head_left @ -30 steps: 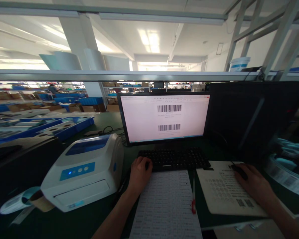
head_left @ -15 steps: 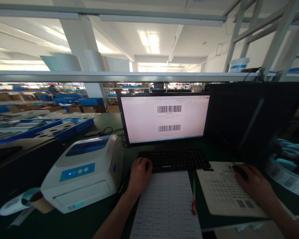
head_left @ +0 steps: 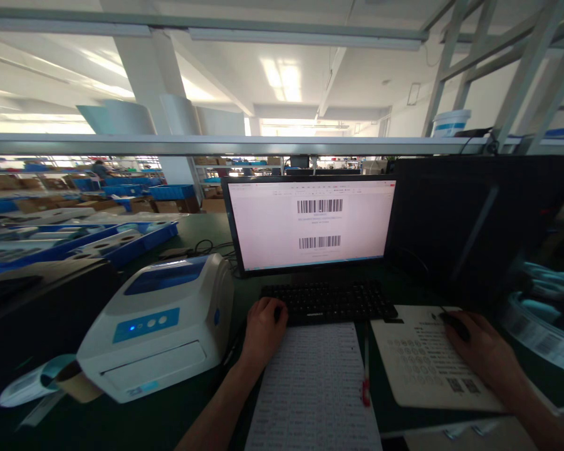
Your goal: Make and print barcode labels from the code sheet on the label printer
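Observation:
My left hand (head_left: 263, 329) rests with curled fingers on the left end of the black keyboard (head_left: 333, 300). Over a black mouse (head_left: 454, 324) lies my right hand (head_left: 484, 354), closed around it, on a pale printed board (head_left: 423, 369) that serves as a mouse mat. A lit monitor (head_left: 310, 222) behind the keyboard shows two barcodes. Between my arms lies a printed sheet (head_left: 314, 388) with a red pen (head_left: 365, 376) at its right edge.
A white and blue label printer (head_left: 160, 326) stands at the left, with a label roll (head_left: 42, 379) beside it. A large dark screen (head_left: 474, 219) fills the right. Rolls of labels (head_left: 540, 326) sit at the far right. Blue trays (head_left: 98, 238) lie behind.

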{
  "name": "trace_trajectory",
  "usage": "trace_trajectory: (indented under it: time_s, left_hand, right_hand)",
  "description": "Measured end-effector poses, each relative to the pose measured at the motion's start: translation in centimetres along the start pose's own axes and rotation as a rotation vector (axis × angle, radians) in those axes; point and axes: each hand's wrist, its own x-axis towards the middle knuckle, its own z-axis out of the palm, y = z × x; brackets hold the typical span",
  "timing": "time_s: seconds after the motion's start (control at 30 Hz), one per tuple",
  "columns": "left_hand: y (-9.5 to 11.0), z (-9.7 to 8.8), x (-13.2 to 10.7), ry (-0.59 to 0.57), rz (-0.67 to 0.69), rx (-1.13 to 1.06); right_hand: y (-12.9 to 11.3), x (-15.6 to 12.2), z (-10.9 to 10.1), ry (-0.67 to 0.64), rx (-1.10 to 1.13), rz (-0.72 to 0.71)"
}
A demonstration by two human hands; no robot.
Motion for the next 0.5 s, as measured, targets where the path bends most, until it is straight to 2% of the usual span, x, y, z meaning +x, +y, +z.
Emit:
trace_trajectory:
  time_s: [0.5]
  left_hand:
    - [0.30,-0.28,0.12,-0.006,-0.003,-0.012]
  right_hand:
    - [0.42,0.04,0.51,0.009,-0.005,0.009]
